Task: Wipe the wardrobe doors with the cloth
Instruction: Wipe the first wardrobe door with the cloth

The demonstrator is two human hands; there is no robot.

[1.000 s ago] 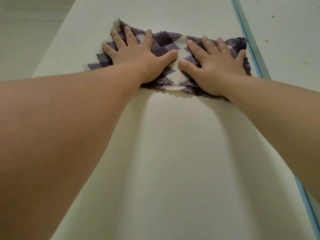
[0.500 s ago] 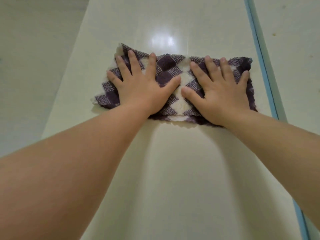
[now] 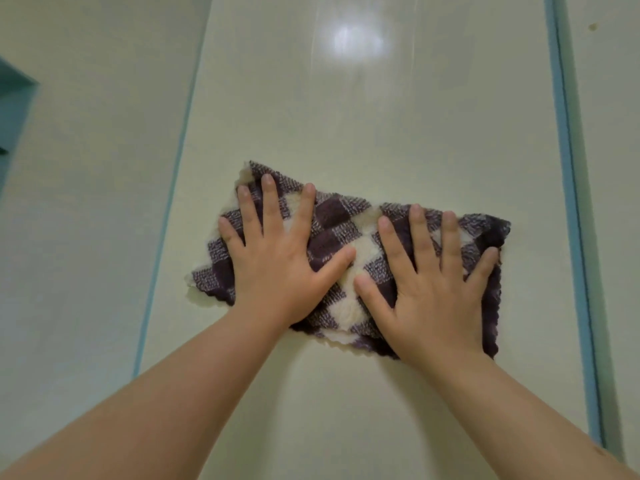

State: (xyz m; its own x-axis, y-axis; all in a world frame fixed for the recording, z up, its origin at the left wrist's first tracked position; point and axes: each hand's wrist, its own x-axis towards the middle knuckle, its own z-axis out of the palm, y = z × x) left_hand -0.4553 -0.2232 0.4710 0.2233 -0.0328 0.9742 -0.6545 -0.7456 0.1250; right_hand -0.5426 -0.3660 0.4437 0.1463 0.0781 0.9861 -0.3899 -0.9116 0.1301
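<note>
A purple-and-cream checked cloth (image 3: 343,233) lies spread flat against the pale cream wardrobe door (image 3: 363,116). My left hand (image 3: 277,261) presses on the cloth's left half with fingers straight and spread. Beside it, my right hand (image 3: 433,282) presses on the right half the same way, its thumb close to the left thumb. Both palms cover much of the cloth; its corners and middle show.
A blue strip (image 3: 568,188) borders the door on the right, with another pale panel (image 3: 613,133) beyond it. A thinner blue edge (image 3: 166,209) runs down the left side, next to a pale panel (image 3: 86,202). A light glare (image 3: 356,39) shines on the door above the cloth.
Both hands have slid the cloth down the door, from near the top of the view to its middle. More of the door shows above the cloth.
</note>
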